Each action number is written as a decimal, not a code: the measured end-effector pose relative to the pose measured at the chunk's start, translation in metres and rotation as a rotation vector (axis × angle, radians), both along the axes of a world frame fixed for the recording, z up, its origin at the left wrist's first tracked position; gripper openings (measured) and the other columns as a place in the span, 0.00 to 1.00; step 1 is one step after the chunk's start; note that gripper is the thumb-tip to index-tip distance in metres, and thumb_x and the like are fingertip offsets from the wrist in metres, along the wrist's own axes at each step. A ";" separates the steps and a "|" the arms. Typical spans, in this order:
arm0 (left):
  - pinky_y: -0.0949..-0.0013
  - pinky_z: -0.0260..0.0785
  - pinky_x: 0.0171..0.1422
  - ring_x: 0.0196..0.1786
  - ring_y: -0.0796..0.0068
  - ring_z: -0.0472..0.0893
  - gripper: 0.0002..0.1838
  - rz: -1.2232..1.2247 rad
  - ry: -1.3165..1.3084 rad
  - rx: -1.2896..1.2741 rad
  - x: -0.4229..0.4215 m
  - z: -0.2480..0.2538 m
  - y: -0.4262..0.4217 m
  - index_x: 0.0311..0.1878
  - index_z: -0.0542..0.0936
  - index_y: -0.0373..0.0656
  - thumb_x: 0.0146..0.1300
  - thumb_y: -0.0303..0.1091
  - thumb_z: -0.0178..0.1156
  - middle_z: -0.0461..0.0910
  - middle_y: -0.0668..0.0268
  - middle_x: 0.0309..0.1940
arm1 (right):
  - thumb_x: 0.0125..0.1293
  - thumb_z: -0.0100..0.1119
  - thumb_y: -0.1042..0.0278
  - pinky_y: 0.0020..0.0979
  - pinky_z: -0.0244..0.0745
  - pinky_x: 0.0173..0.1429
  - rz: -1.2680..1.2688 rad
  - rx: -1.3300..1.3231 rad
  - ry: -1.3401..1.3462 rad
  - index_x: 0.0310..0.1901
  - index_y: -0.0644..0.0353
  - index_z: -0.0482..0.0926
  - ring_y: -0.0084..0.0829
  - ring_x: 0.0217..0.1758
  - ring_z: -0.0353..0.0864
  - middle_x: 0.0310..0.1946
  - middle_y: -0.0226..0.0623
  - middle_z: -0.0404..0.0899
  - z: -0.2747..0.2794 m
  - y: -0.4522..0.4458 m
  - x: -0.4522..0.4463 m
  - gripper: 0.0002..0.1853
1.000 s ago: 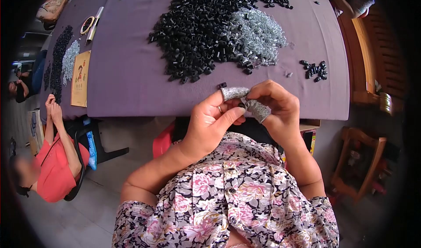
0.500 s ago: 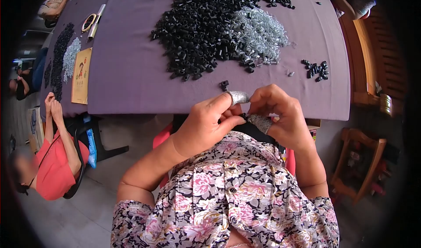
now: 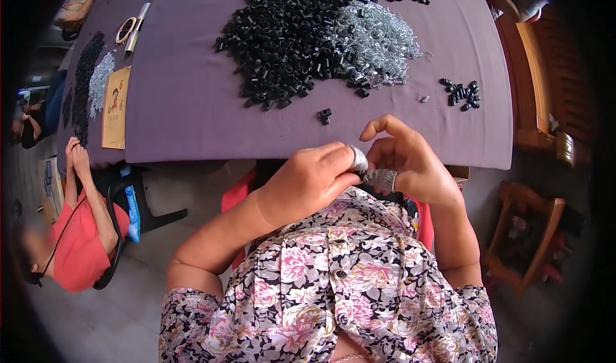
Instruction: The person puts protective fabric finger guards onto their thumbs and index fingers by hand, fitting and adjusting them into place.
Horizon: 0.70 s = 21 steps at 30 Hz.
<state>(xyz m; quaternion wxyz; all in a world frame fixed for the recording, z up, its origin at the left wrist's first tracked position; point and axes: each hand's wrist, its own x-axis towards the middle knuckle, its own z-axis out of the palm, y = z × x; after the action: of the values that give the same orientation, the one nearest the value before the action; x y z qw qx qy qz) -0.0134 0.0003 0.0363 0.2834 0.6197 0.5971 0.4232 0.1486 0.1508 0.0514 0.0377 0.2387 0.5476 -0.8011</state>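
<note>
My left hand (image 3: 313, 175) is closed in a pinch in front of my body, just off the table's front edge. A silver-grey wrap (image 3: 359, 160) covers its index fingertip. Between the fingertips shows a small dark piece (image 3: 362, 175), mostly hidden. Across from it, my right hand (image 3: 414, 163) has its index finger lifted and apart, the other fingers loosely curled. Its thumb, in a grey wrap (image 3: 382, 179), points at the left fingertips and appears to touch them. A pair of small black tubular parts (image 3: 325, 116) lies on the table beyond my hands.
A large heap of black tubular parts (image 3: 282, 48) and a pile of clear, shiny small pieces (image 3: 378, 42) cover the purple tablecloth (image 3: 179, 106). A cluster of black parts (image 3: 461, 94) lies right. At left are a yellow booklet (image 3: 115, 109), a tape roll (image 3: 126, 30) and a seated person (image 3: 90, 234).
My right index finger has lifted away from the left fingertips and opened outward. The right thumb has turned toward the left hand. The view has shifted slightly.
</note>
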 end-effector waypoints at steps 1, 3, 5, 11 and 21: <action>0.65 0.76 0.38 0.35 0.59 0.83 0.13 -0.025 0.002 0.055 0.001 -0.002 0.001 0.41 0.80 0.36 0.52 0.20 0.70 0.82 0.58 0.36 | 0.45 0.50 0.94 0.23 0.73 0.40 0.011 -0.032 0.006 0.56 0.62 0.66 0.21 0.37 0.77 0.33 0.35 0.78 -0.002 0.002 0.001 0.32; 0.62 0.75 0.38 0.35 0.55 0.82 0.12 -0.066 0.009 0.161 0.001 -0.008 0.001 0.40 0.81 0.36 0.51 0.19 0.69 0.81 0.57 0.36 | 0.44 0.50 0.93 0.23 0.72 0.37 0.040 -0.094 0.002 0.56 0.62 0.66 0.21 0.36 0.77 0.33 0.35 0.77 0.000 0.003 0.002 0.33; 0.62 0.75 0.38 0.36 0.56 0.82 0.11 -0.085 0.048 0.170 0.001 -0.006 -0.001 0.40 0.81 0.36 0.52 0.19 0.68 0.81 0.58 0.36 | 0.44 0.50 0.93 0.23 0.71 0.35 0.063 -0.139 0.009 0.57 0.63 0.66 0.21 0.35 0.76 0.32 0.36 0.77 -0.002 0.003 0.002 0.33; 0.66 0.75 0.38 0.34 0.61 0.83 0.09 -0.016 -0.054 0.058 0.004 -0.009 -0.005 0.39 0.81 0.35 0.54 0.18 0.67 0.80 0.58 0.35 | 0.45 0.51 0.92 0.23 0.72 0.37 -0.025 -0.131 0.022 0.56 0.65 0.68 0.21 0.36 0.77 0.34 0.36 0.77 -0.012 -0.007 0.008 0.31; 0.77 0.74 0.43 0.39 0.84 0.80 0.11 0.174 -0.816 -0.380 0.006 -0.018 -0.012 0.48 0.79 0.35 0.62 0.18 0.64 0.81 0.69 0.37 | 0.53 0.60 0.90 0.27 0.78 0.45 -0.170 0.595 0.117 0.50 0.64 0.76 0.25 0.41 0.83 0.35 0.34 0.81 -0.007 -0.034 0.000 0.21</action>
<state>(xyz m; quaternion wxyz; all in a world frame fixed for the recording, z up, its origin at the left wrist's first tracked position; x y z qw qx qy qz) -0.0075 -0.0113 0.0181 0.5675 0.2870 0.5534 0.5379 0.1484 0.1167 0.0442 -0.1327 0.2375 0.7374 -0.6183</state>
